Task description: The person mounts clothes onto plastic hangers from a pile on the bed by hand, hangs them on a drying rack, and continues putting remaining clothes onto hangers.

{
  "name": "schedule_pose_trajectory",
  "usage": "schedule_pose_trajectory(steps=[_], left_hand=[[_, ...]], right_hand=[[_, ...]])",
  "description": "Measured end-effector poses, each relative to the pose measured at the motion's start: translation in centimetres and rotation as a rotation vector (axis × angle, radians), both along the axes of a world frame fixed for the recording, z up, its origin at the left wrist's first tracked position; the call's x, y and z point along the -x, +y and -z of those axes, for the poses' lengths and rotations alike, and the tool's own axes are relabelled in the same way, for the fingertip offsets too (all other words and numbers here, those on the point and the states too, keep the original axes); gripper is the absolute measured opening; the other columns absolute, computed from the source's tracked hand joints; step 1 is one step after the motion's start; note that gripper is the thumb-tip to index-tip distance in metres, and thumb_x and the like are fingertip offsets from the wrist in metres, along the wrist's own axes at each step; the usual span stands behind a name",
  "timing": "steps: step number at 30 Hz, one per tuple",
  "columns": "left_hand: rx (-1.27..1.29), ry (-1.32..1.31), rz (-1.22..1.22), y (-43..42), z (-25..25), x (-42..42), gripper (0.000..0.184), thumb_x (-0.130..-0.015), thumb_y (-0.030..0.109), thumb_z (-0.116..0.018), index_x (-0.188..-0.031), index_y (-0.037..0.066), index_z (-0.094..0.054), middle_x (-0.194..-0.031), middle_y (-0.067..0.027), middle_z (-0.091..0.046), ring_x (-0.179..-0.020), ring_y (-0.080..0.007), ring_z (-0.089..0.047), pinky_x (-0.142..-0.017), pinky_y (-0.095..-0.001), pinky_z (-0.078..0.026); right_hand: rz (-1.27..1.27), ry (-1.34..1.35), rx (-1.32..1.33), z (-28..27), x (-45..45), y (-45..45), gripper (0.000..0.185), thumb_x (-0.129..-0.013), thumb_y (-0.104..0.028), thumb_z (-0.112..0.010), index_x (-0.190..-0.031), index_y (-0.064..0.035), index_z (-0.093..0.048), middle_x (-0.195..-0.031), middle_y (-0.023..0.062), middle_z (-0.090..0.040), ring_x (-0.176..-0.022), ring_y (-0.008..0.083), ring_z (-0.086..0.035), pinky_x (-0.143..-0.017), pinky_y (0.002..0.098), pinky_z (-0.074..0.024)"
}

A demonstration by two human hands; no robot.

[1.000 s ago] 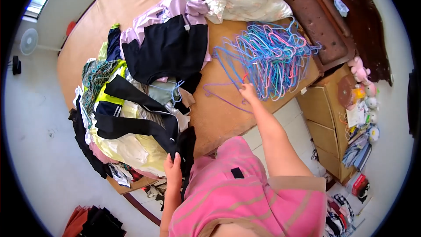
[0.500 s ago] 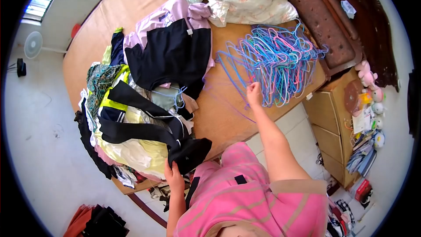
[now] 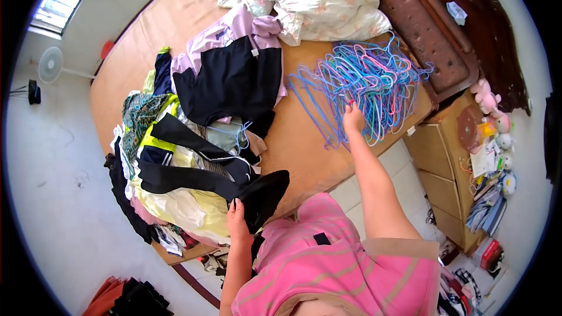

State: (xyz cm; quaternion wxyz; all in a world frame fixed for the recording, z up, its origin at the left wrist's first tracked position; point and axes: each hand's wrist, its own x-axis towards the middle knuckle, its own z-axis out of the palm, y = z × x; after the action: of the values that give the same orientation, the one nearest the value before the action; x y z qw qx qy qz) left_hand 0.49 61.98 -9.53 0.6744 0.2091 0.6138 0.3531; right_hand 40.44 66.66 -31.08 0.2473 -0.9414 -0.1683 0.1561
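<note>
My left hand (image 3: 237,217) pinches the edge of a black garment (image 3: 186,178) with white piping, spread over a heap of mixed clothes (image 3: 175,208) at the table's left part. Its dark end stands up just right of my fingers. My right hand (image 3: 353,118) is closed at the lower left edge of a large pile of blue, purple and pink hangers (image 3: 374,82). A small red bit shows at my fingertips, and what they grip is too small to make out. A black top (image 3: 231,79) lies on a lilac garment (image 3: 190,52) above the heap.
The brown table or bed surface (image 3: 304,169) lies under everything. Floral bedding (image 3: 333,0) is at the top, beside a brown padded seat (image 3: 430,35). A cardboard-coloured cabinet (image 3: 433,155) and soft toys (image 3: 486,96) stand right. Dark and rust clothes (image 3: 137,298) lie bottom left.
My right hand has moved up and right to the hanger pile; the purple hanger near it no longer shows apart. My left hand has raised the dark end of the black garment.
</note>
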Motion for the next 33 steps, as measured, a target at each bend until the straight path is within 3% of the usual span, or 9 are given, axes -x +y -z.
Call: schedule_pose_trajectory(steps=[5,8,13,15,18,26,28,31,33], left_hand=[[0.007,0.033,-0.006,-0.6,-0.4,0.8,0.04,-0.097,0.034,-0.047,-0.12,0.002,-0.052,-0.112,-0.011,-0.061,-0.098,-0.0205,-0.061,-0.085,-0.0317,-0.05],[0.001,0.014,-0.023,-0.8,-0.5,1.2,0.043,-0.097,0.037,-0.047,-0.123,0.002,-0.05,-0.115,-0.0122,-0.06,-0.101,-0.023,-0.061,-0.086,-0.0339,-0.051],[-0.027,-0.027,-0.111,0.4,-1.5,0.3,0.045,-0.097,0.035,-0.047,-0.124,0.0,-0.05,-0.117,-0.0117,-0.059,-0.103,-0.0222,-0.06,-0.089,-0.0324,-0.049],[-0.078,-0.034,-0.131,1.5,-1.5,0.0,0.046,-0.097,0.035,-0.047,-0.126,-0.001,-0.048,-0.119,-0.0116,-0.058,-0.106,-0.0219,-0.058,-0.09,-0.0326,-0.047],[-0.156,-0.069,-0.129,3.2,-0.9,0.2,0.045,-0.098,0.033,-0.046,-0.126,-0.002,-0.048,-0.12,-0.0116,-0.058,-0.108,-0.0209,-0.057,-0.092,-0.032,-0.045],[-0.418,-0.043,-0.126,6.1,-2.2,0.4,0.044,-0.098,0.033,-0.045,-0.127,0.0,-0.049,-0.122,-0.0092,-0.057,-0.11,-0.0192,-0.055,-0.096,-0.0293,-0.041],[-0.508,0.008,-0.058,6.3,-2.5,0.5,0.042,-0.099,0.031,-0.045,-0.125,-0.001,-0.051,-0.119,-0.0083,-0.058,-0.108,-0.0173,-0.055,-0.095,-0.0281,-0.041],[-0.601,0.174,0.197,5.5,-3.1,-0.3,0.038,-0.098,0.026,-0.049,-0.119,-0.004,-0.055,-0.101,-0.0025,-0.059,-0.092,-0.0082,-0.051,-0.083,-0.0226,-0.041],[-0.616,0.133,0.42,3.6,-4.0,-1.9,0.037,-0.095,0.023,-0.054,-0.119,-0.006,-0.055,-0.086,0.0008,-0.06,-0.08,-0.0057,-0.05,-0.074,-0.0205,-0.043]], right_hand=[[0.155,0.082,-0.025,2.3,-0.4,1.9,0.029,-0.09,-0.031,-0.051,-0.093,-0.0057,-0.064,-0.093,0.02,-0.065,-0.088,0.039,-0.061,-0.076,0.0475,-0.0463],[0.037,0.054,-0.144,1.6,0.7,2.9,0.026,-0.09,-0.026,-0.051,-0.098,-0.0042,-0.064,-0.093,0.0186,-0.066,-0.086,0.0386,-0.062,-0.074,0.0471,-0.047],[-0.131,0.011,-0.462,-3.8,5.8,0.9,0.025,-0.092,-0.024,-0.052,-0.102,-0.0053,-0.065,-0.082,0.0159,-0.066,-0.069,0.0309,-0.061,-0.064,0.0398,-0.0448],[-0.146,0.186,-0.652,-6.1,7.3,-0.9,0.028,-0.092,-0.025,-0.055,-0.109,-0.0047,-0.064,-0.07,0.0103,-0.061,-0.062,0.0172,-0.054,-0.057,0.0327,-0.04],[-0.287,0.33,-0.553,-10.7,8.2,-4.5,0.032,-0.093,-0.026,-0.057,-0.114,-0.0035,-0.063,-0.066,0.0052,-0.055,-0.061,0.0089,-0.044,-0.053,0.0277,-0.0349],[-0.709,0.517,-0.679,-21.2,12.9,-10.9,0.029,-0.091,-0.026,-0.06,-0.115,-0.0102,-0.066,-0.062,0.0074,-0.05,-0.055,0.0081,-0.038,-0.05,0.0275,-0.0333],[-0.81,0.537,-0.733,-23.6,14.4,-10.9,0.028,-0.091,-0.026,-0.06,-0.114,-0.0109,-0.066,-0.062,0.0095,-0.049,-0.055,0.0077,-0.039,-0.05,0.028,-0.0346],[-1.039,0.488,-0.516,-27.3,17.7,-9.9,0.029,-0.096,-0.019,-0.053,-0.118,-0.0031,-0.062,-0.08,-0.0051,-0.061,-0.075,0.0071,-0.055,-0.07,0.0209,-0.045],[-1.008,0.504,-0.477,-27.2,20.5,-8.4,0.025,-0.093,-0.02,-0.055,-0.112,-0.0063,-0.065,-0.061,0.0086,-0.05,-0.056,0.0069,-0.044,-0.052,0.0273,-0.0389]])
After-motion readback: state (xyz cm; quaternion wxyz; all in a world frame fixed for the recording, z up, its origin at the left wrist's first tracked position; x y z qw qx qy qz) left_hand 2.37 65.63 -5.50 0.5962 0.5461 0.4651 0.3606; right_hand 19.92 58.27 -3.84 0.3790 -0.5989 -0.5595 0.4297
